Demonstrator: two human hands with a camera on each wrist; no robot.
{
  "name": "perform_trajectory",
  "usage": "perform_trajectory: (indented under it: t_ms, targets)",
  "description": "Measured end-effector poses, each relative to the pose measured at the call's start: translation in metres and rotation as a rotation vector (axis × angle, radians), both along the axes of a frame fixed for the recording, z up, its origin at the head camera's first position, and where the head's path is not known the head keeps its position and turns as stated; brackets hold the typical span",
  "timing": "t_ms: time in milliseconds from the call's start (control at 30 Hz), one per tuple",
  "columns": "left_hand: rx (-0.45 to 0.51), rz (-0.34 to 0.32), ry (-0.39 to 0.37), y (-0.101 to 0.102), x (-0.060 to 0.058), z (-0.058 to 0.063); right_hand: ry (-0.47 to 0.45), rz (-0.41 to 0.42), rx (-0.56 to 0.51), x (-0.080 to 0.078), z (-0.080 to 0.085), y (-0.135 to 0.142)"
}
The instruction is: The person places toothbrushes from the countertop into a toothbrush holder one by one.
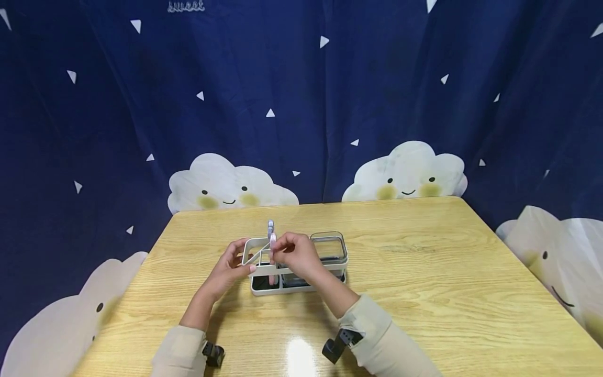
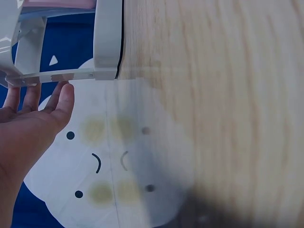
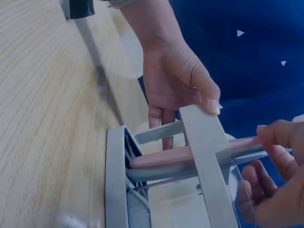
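Note:
A pale grey toothbrush holder (image 1: 266,292) stands on the table, with divided openings above and a dark base tray below. My left hand (image 1: 231,264) grips its left end, thumb over the top rim and fingers behind. My right hand (image 1: 297,254) pinches a pink toothbrush (image 3: 164,156) near its upper end. The handle passes down through an opening, its lower tip at the base tray. Close beside it is a blue-grey toothbrush (image 3: 161,174), also upright in the holder; its head (image 1: 270,226) rises behind the pink one. In the left wrist view, left fingertips (image 2: 66,95) are at the frame.
A clear cup (image 1: 340,238) sits in the holder's right part, partly behind my right hand. Wooden table (image 1: 424,272) extends to both sides. A dark blue curtain (image 1: 264,63) with clouds and white triangles hangs behind the table and around its sides.

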State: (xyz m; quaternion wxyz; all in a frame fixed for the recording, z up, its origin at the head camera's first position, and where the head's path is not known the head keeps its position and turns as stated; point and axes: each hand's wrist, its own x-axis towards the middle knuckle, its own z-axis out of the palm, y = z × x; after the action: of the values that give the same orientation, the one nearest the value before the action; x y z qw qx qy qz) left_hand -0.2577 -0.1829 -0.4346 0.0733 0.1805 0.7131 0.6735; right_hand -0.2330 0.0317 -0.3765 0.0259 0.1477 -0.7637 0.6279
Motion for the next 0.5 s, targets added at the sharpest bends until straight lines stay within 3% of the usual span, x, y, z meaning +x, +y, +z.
perform_trajectory:
  t_ms: [267,500]
  targets:
    - [-0.003,-0.008,0.007,0.001,-0.0025,0.0004,0.055,-0.074,0.162,0.0,0.0042,0.0022]
    - [-0.046,-0.011,-0.001,-0.0006,-0.0024,0.0021,0.045,-0.072,0.203,0.0053,0.0085,0.008]
